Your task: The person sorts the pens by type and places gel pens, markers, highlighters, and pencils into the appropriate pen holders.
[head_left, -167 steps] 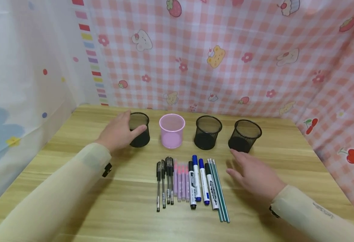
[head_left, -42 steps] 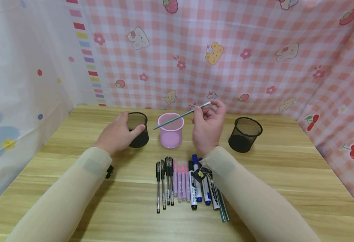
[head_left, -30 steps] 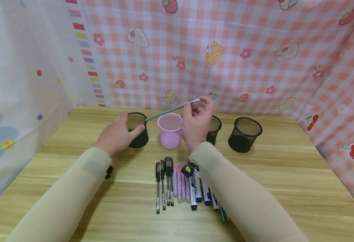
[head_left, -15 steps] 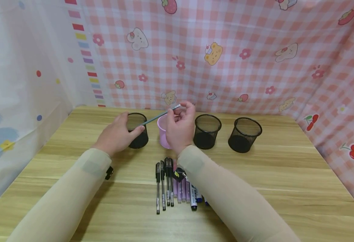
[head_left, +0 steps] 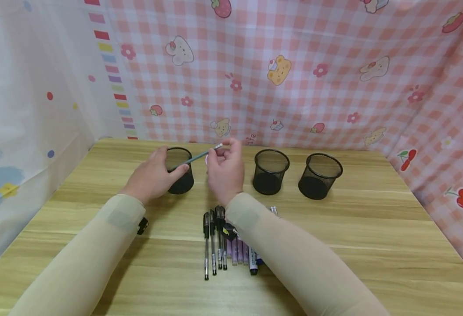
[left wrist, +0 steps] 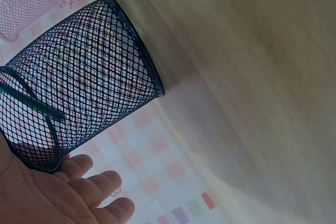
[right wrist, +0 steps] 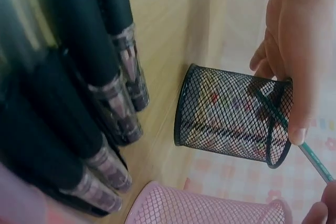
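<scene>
My left hand (head_left: 149,177) holds the rim of the leftmost black mesh pen cup (head_left: 182,183), thumb on the near side and fingers on the far side. A teal pencil (head_left: 198,156) with a white eraser end is pinched near that end by my right hand (head_left: 227,175). The pencil slants down to the left; in the right wrist view, its lower part shows inside the black mesh cup (right wrist: 223,114), passing by the left thumb (right wrist: 300,124). Through the mesh, the left wrist view also shows the pencil's tip (left wrist: 52,112) inside near the mouth.
Two black mesh cups (head_left: 269,182) (head_left: 316,186) stand to the right. The pink mesh cup (right wrist: 194,208) is mostly behind my right hand. Black-capped gel pens (head_left: 206,245), pink-purple pens (head_left: 240,254) and markers (head_left: 253,263) lie in front, partly under my right forearm.
Since the oldest frame, my right hand has taken a pencil from the row. It has carried it left past the pink cup, lowering its end into the leftmost cup. The left hand stays.
</scene>
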`<state>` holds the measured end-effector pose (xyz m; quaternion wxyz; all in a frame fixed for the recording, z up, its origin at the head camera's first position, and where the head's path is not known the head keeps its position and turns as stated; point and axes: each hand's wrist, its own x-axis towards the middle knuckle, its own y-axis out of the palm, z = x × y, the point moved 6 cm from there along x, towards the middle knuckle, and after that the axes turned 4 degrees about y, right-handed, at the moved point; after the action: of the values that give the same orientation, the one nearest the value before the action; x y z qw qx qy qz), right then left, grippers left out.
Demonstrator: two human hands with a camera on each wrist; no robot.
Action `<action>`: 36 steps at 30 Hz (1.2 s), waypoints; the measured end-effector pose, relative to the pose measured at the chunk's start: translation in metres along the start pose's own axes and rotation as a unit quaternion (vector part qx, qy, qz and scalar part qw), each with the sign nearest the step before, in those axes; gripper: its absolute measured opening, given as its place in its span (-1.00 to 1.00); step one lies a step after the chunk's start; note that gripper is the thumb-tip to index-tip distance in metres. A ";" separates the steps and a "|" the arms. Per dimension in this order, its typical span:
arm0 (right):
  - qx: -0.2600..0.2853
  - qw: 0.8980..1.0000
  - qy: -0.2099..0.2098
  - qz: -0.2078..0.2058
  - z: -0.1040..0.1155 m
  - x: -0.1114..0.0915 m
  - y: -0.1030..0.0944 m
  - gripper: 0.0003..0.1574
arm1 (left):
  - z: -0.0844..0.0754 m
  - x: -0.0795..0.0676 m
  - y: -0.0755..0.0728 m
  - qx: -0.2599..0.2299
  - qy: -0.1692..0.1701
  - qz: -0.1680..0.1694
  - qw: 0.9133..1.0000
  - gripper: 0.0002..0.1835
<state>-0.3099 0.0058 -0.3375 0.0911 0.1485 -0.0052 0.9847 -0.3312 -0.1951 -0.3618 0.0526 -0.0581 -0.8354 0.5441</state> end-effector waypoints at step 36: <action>-0.164 0.981 0.037 0.101 0.008 0.004 -0.039 -0.75 | 0.001 0.000 0.001 -0.008 0.002 0.003 1.000 0.23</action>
<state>-0.3048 0.0447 -0.3293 0.0143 0.0937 -0.1786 0.9794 -0.3313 -0.1958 -0.3629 0.0528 -0.0620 -0.8393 0.5376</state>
